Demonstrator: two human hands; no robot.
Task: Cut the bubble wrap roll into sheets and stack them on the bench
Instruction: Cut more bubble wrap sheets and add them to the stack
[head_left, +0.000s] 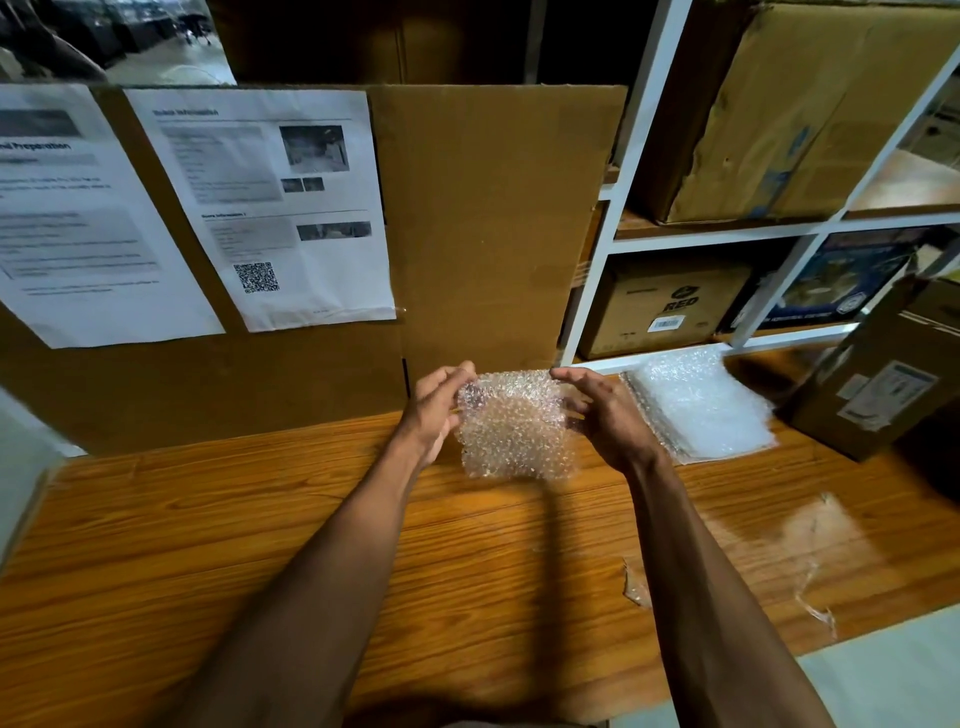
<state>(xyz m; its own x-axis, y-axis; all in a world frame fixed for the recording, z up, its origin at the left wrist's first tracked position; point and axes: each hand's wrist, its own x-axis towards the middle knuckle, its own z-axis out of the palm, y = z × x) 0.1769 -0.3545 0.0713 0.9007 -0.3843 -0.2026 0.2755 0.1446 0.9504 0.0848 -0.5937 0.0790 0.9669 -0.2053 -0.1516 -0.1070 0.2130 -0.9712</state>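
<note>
Both hands hold one small clear bubble wrap sheet (514, 423) above the orange-brown wooden table (208, 519), just right of the frame's centre. The left hand (434, 408) pinches the sheet's upper left edge with curled fingers; the right hand (605, 415) grips its right edge, thumb on top. To the right, against the white shelf frame (618, 208), a stack of cut bubble wrap sheets (701, 410) lies flat on the table. A brown cardboard panel (488, 223) with printed papers (270, 208) stands behind.

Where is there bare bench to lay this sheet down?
Bare wood lies below the bubble wrap sheet, between the forearms, and left toward the cardboard panel. The right is crowded: the stack, a box, plastic scraps.
</note>
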